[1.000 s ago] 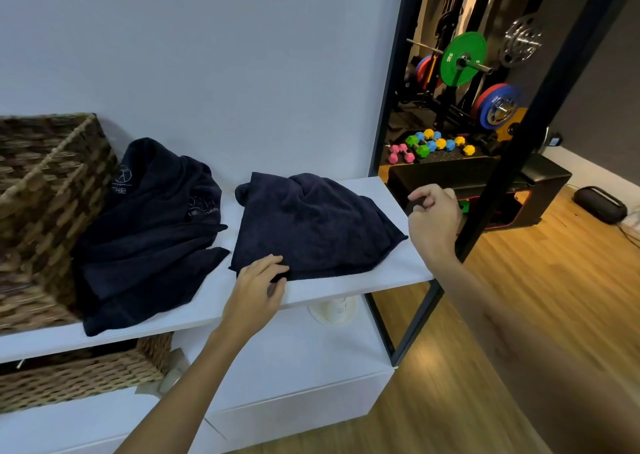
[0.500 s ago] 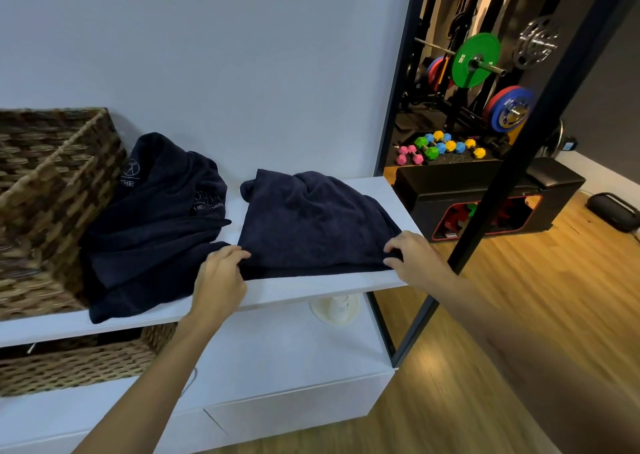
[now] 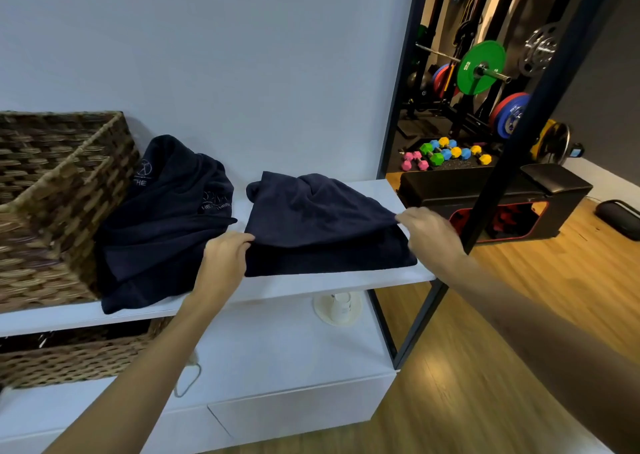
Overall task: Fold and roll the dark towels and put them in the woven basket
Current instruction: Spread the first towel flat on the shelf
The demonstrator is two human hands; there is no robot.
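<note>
A: Left hand (image 3: 223, 257) first: fingers curled over, the grip pinching the near left corner of the dark towel (image 3: 322, 225), top layer lifted off the layer beneath.

B: And the right hand (image 3: 429, 233)?

A: Same on the other side. Fingers and thumb closed on the towel's right corner, holding that edge up just above the fold. Both grips are tight on cloth.

B: How does the towel look?

A: Navy, soft pile, roughly doubled over, a rumpled hump at its back left. It lies in the centre of the frame on the white shelf (image 3: 346, 280), its lower layer flat, close to the front edge.

B: Further out?

A: To the left, a second dark towel (image 3: 162, 225) in a loose heap, pale lettering showing, slumped against the woven basket (image 3: 59, 190) at the left edge of the frame. They touch. Under the shelf, lower left, another woven basket (image 3: 76, 356). Upper right, a green weight plate (image 3: 479, 67) and coloured dumbbells (image 3: 446, 152).
</note>
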